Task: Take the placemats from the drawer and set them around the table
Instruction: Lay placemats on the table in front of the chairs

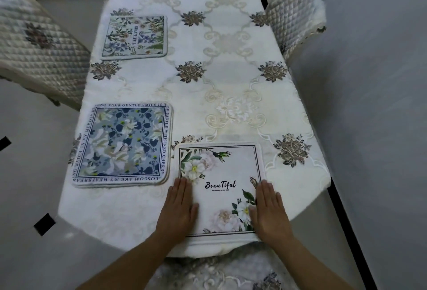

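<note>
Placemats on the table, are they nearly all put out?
Done: the far leafy placemat and a blue flowered pile lie along the left side. In hand: the left hand and right hand press flat on the white rose placemat. Left: the right side by the quilted chair has none.

Left hand and right hand flat on near mat — blue mat left of them, third mat beyond.
</note>
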A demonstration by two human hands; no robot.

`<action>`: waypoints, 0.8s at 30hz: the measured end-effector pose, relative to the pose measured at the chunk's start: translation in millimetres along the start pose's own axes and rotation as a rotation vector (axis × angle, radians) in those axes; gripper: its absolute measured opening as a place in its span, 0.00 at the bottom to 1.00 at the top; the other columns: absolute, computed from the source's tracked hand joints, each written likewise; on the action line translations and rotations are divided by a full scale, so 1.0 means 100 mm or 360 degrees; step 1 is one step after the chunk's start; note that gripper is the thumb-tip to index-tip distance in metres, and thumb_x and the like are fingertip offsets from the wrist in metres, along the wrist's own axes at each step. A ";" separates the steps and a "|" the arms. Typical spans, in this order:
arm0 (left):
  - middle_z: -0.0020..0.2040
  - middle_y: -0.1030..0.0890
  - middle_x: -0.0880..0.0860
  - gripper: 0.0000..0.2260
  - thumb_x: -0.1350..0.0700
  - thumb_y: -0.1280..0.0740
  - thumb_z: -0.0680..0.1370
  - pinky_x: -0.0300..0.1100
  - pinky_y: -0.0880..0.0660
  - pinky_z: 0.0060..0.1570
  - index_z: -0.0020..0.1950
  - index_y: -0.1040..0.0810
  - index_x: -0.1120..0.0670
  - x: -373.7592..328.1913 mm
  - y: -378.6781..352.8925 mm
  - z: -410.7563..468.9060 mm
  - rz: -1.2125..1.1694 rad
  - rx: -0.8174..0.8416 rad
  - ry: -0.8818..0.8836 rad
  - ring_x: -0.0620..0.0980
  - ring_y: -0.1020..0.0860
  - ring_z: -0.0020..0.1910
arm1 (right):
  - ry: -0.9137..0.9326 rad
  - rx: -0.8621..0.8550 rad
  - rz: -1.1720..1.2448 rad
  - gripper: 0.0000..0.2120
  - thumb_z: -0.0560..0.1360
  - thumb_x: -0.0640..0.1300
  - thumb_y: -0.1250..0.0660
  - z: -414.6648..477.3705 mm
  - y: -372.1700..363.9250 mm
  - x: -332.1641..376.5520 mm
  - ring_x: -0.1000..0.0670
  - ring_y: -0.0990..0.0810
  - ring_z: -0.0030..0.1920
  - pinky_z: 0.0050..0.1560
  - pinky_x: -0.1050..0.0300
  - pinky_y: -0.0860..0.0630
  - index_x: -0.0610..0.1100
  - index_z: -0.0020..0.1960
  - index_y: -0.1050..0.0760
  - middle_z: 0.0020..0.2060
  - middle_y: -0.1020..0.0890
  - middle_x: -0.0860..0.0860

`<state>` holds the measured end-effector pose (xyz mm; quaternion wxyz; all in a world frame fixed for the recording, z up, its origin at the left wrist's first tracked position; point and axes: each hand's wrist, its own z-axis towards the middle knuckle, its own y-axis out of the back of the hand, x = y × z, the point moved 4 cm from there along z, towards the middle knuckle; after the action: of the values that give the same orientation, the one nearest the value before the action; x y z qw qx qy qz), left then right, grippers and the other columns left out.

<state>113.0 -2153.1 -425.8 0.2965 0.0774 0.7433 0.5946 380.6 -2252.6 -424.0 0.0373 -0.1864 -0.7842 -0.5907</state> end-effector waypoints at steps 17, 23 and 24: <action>0.56 0.21 0.52 0.14 0.52 0.38 0.77 0.46 0.27 0.49 0.62 0.27 0.52 0.10 1.79 -0.49 0.0042 -0.0190 0.0195 0.55 0.22 0.54 | 0.0129 0.0079 -0.0401 0.09 0.77 0.44 0.42 -0.14 1.33 1.37 0.43 0.22 0.52 0.46 0.52 0.32 0.43 0.54 0.28 0.53 0.22 0.45; 0.52 0.23 0.52 0.10 0.49 0.38 0.78 0.48 0.27 0.46 0.57 0.27 0.51 0.41 2.44 -0.93 0.0135 -0.0358 0.0295 0.56 0.23 0.51 | 0.0394 -0.0044 -0.0330 0.11 0.77 0.43 0.40 -0.20 1.61 2.22 0.43 0.22 0.55 0.48 0.53 0.28 0.44 0.58 0.27 0.55 0.21 0.45; 0.52 0.23 0.52 0.10 0.50 0.38 0.78 0.48 0.27 0.46 0.56 0.27 0.51 0.48 2.49 -0.99 0.0129 -0.0375 0.0323 0.56 0.23 0.52 | 0.0417 -0.0058 -0.0327 0.12 0.77 0.43 0.40 -0.23 1.62 2.32 0.42 0.22 0.55 0.49 0.53 0.27 0.43 0.59 0.26 0.55 0.21 0.44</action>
<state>-37.8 -2144.1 -199.0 0.2027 0.0115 0.6909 0.6938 215.8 -2179.0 -205.0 0.0754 -0.0273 -0.7766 -0.6249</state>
